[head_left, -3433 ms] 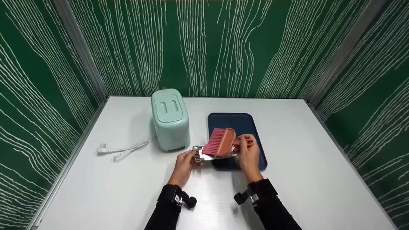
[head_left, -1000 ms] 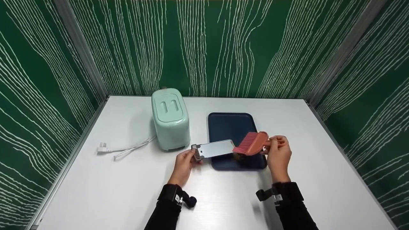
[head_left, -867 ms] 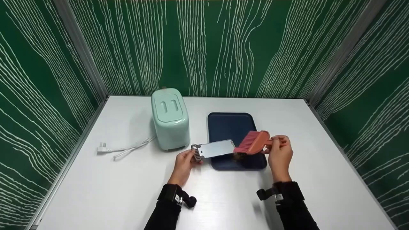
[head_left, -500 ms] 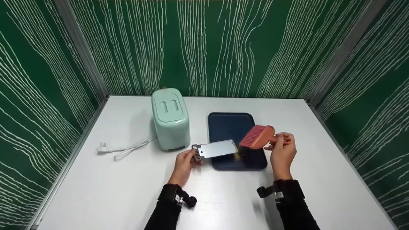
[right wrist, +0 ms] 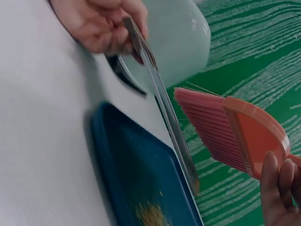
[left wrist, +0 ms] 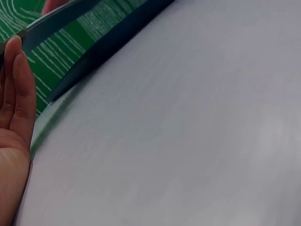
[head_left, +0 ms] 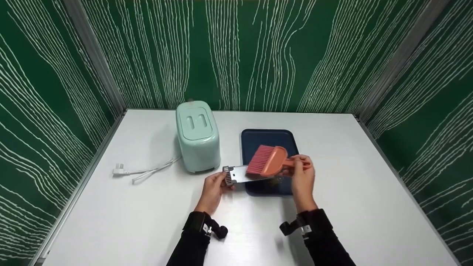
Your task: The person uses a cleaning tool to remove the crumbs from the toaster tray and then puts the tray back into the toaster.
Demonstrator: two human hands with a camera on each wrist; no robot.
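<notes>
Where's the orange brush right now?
In the head view, the orange brush is right of the mint appliance, held by the right hand, over the metal plate and navy tray.

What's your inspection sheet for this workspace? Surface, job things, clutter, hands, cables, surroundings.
Surface: white tabletop, navy tray resting on it
Job things: metal crumb tray, raised, far end over navy tray; orange brush, pink bristles above crumb tray; mint-green toaster, upright
Clutter: yellowish crumbs in navy tray
Hands: left hand pinches crumb tray's grey end; right hand holds brush handle
Cables: white cord; plug lies on tabletop
Surroundings: green panels with white lines, grey posts
</notes>
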